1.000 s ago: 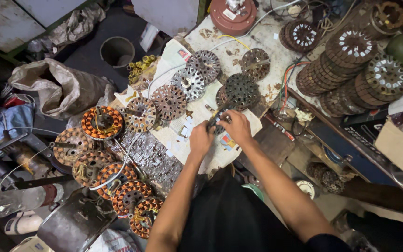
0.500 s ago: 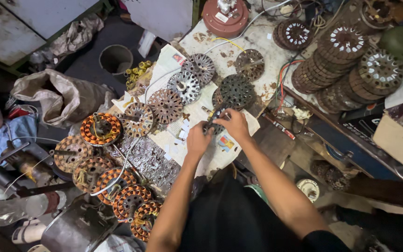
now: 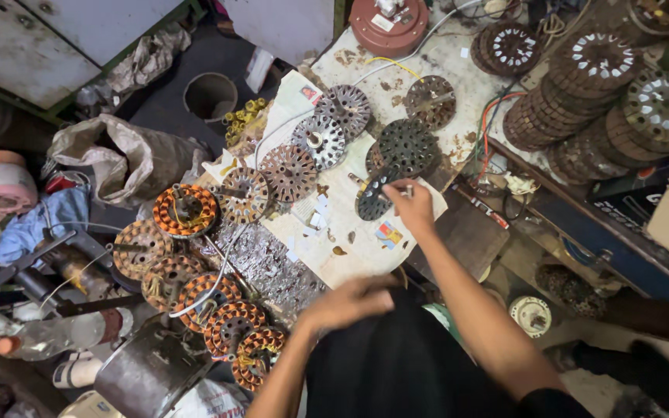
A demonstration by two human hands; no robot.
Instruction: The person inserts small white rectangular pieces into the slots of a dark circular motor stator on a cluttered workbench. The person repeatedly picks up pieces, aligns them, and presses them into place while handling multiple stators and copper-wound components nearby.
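Now the left hand [image 3: 348, 300] has pulled back off the dark disc [image 3: 375, 197], fingers loose and empty, while the right hand [image 3: 412, 206] stays there pinching a small metal pin [image 3: 407, 190] over the tabletop [image 3: 350, 240].

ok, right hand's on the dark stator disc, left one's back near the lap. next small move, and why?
Probably bring the left hand back up to steady the dark disc. The right hand alone pinches a small part at its edge, and the disc lies loose on the paper.
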